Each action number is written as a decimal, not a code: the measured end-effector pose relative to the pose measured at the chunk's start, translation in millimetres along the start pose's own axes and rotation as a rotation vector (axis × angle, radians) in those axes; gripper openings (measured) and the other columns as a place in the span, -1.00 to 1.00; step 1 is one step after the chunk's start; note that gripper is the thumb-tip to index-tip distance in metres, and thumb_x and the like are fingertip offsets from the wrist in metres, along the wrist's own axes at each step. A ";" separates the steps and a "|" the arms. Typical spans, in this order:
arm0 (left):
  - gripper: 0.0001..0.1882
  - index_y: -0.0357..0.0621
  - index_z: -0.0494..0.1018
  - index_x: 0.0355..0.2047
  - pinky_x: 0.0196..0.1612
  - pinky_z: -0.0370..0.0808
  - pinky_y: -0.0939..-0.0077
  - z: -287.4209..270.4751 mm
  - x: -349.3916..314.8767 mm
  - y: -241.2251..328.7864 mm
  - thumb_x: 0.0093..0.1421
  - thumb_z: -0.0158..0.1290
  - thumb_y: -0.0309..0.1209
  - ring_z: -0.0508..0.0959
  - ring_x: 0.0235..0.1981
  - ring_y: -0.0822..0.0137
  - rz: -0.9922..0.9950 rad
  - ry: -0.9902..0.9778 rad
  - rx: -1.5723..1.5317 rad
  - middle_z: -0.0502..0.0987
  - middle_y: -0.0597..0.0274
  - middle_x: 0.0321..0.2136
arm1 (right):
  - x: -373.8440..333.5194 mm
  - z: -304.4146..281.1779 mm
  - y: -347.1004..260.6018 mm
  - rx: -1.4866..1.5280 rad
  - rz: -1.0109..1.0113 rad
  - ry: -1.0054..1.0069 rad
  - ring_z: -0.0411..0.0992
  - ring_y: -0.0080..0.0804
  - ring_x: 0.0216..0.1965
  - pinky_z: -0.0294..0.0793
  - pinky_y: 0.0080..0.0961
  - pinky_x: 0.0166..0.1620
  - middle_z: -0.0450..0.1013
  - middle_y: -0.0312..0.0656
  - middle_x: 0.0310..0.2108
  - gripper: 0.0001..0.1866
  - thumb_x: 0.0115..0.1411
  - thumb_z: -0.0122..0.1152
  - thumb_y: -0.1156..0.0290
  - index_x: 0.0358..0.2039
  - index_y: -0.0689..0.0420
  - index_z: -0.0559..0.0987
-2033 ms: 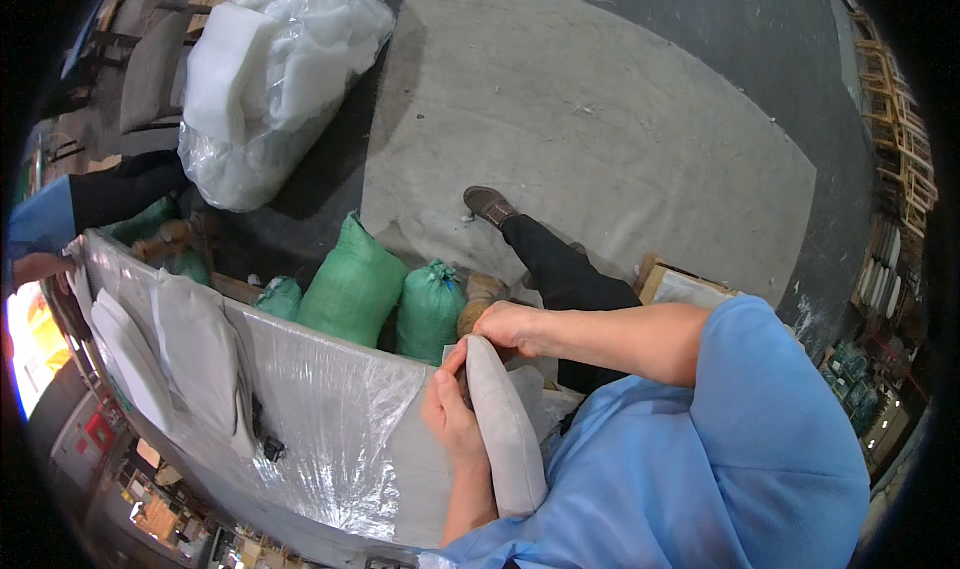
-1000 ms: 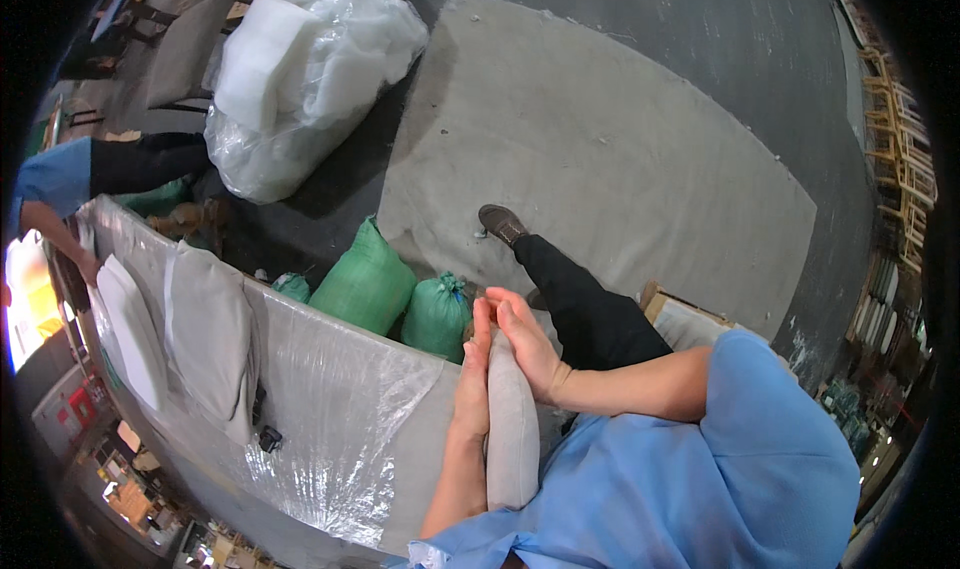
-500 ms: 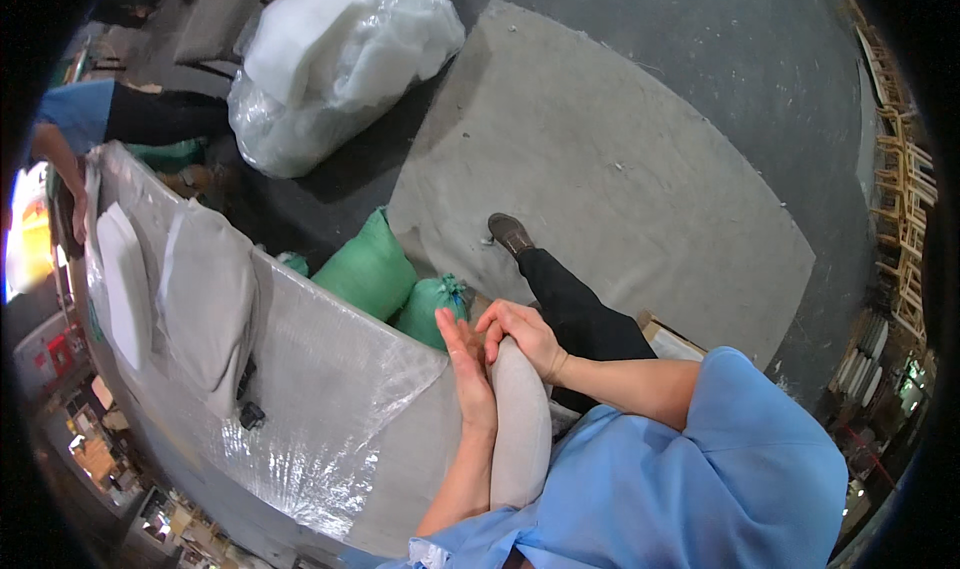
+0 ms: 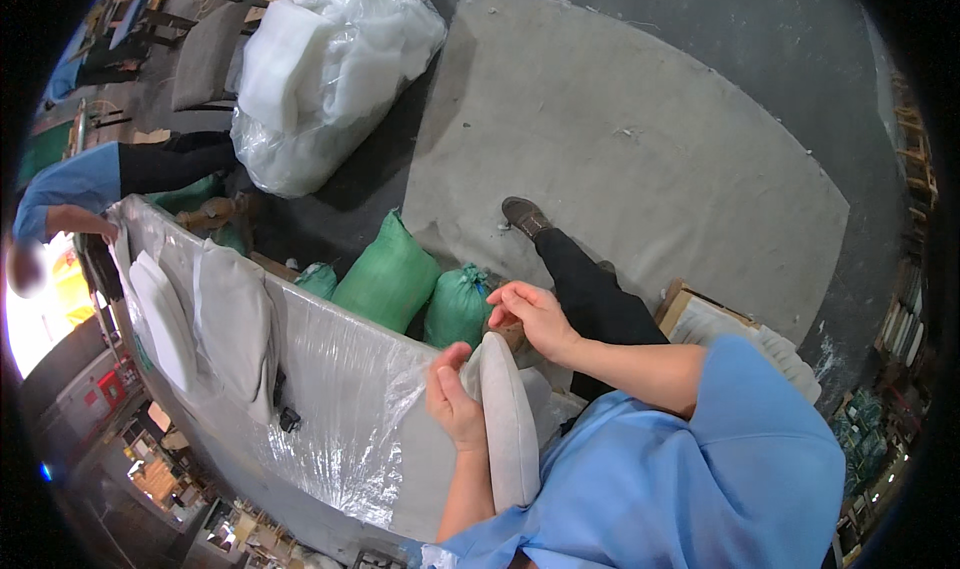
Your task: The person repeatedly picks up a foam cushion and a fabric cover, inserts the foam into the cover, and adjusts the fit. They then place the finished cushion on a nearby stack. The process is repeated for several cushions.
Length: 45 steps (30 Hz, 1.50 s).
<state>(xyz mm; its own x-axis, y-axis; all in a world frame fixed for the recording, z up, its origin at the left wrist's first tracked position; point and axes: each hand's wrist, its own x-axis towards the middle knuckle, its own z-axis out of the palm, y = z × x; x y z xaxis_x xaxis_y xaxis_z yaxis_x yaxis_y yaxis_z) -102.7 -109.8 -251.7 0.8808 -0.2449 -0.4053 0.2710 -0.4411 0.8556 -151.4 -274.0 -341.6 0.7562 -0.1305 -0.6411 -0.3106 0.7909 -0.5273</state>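
Note:
A light grey cushion (image 4: 510, 424) stands on edge against my body, its narrow corner pointing away from me. My left hand (image 4: 456, 401) is at the cushion's left side, palm turned toward it, fingers loosely bent and thumb raised. Whether the palm touches the fabric, I cannot tell. Just beyond the corner, to its right, my right hand (image 4: 535, 321) hovers apart from the cushion, fingers loosely curved with nothing visible in them. Left of both hands is a long table (image 4: 345, 369) covered in grey fabric and clear plastic film.
Thin cushion pieces (image 4: 235, 319) lie on the table's far left, where a co-worker (image 4: 75, 184) leans over. Green sacks (image 4: 390, 274) stand beside the table. A plastic-wrapped white bundle (image 4: 330, 79) sits beyond, near a grey floor sheet (image 4: 630, 159). A wooden-framed piece (image 4: 690, 314) is at right.
My hands have moved apart from their position together over the cushion's corner. My right hand has lifted off it to the right; the left has slid lower and outward. The whole view has shifted.

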 end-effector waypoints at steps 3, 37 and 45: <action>-0.57 -0.42 0.59 -0.10 0.07 0.58 0.29 12.6 -2.8 9.9 0.56 -0.14 -0.27 0.66 -0.13 0.23 -0.097 0.040 -0.077 0.67 0.06 -0.22 | -18.6 3.4 -17.6 -0.180 -0.193 -0.047 0.53 -0.52 -0.18 0.51 -0.49 0.01 0.60 -0.25 -0.27 -0.68 0.53 0.00 0.27 -0.09 0.26 0.61; -0.57 -0.24 0.65 -0.02 0.30 0.26 0.21 11.7 19.8 1.1 0.51 -0.15 -0.23 0.43 0.13 0.07 0.123 -0.218 0.108 0.55 0.03 0.04 | 18.7 -1.7 40.0 0.191 0.743 -0.135 0.54 -0.39 -0.06 0.49 -0.19 0.04 0.60 -0.31 -0.09 -0.69 0.43 0.14 0.00 -0.06 -0.08 0.62; -0.64 -0.20 0.66 -0.05 0.22 0.31 0.24 7.4 17.3 5.7 0.47 -0.08 -0.29 0.43 0.06 0.09 0.170 -0.181 0.215 0.53 0.04 -0.06 | 33.3 -8.2 10.4 -0.006 0.792 -0.288 0.57 -0.51 -0.32 0.59 -0.48 -0.26 0.57 -0.33 -0.26 -0.80 0.33 0.36 0.30 -0.08 0.02 0.60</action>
<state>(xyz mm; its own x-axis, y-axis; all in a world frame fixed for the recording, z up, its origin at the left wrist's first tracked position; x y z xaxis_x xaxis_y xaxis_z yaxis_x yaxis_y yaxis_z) -88.8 -122.9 -256.3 0.8177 -0.4717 -0.3300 0.0209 -0.5486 0.8358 -134.2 -275.0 -373.0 0.4306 0.6197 -0.6561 -0.8135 0.5814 0.0152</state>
